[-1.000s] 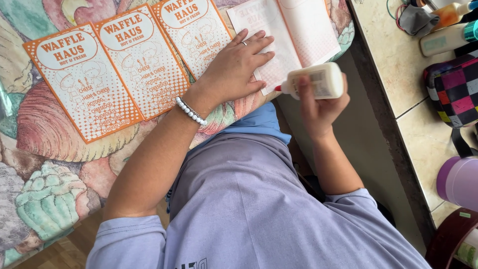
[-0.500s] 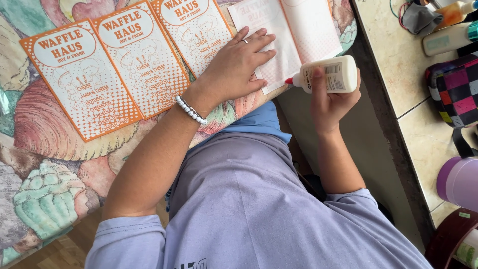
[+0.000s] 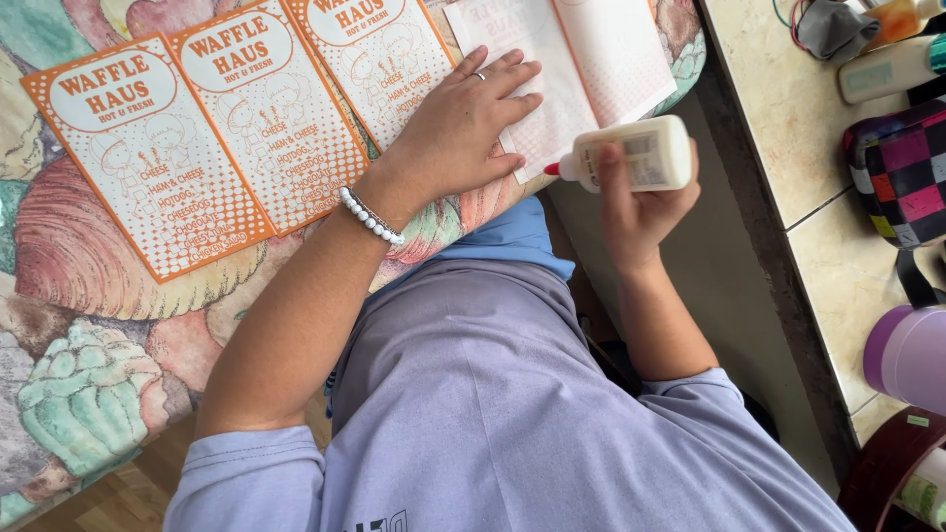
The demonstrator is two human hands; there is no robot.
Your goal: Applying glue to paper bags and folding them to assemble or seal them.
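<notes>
Printed cards: three orange-and-white cards lie side by side on the far left, flat on a cloth with big shell and flower shapes. Each edge just meets the next.
Left hand: lies palm down, fingers spread wide and flat, gripping nothing. It presses on the right-hand card and reaches onto the blank sheets. There's a ring on one finger and a white bead bracelet at the wrist.
Blank sheets: pale sheets lying face down, so the print shows through faintly. They sit just right of the cards, under the fingertips of the left hand.
Glue bottle: small white bottle with a red tip, held on its side. The tip points left and is right at the lower corner of the blank sheets. I can't quite tell if it's touching the paper.
Right hand: fingers curled closed round the bottle from below, one finger up across its label.
Worktop: pale tiled surface off to the right, well apart from the paper. It holds a checked pouch, another pale bottle and a lilac cup.
</notes>
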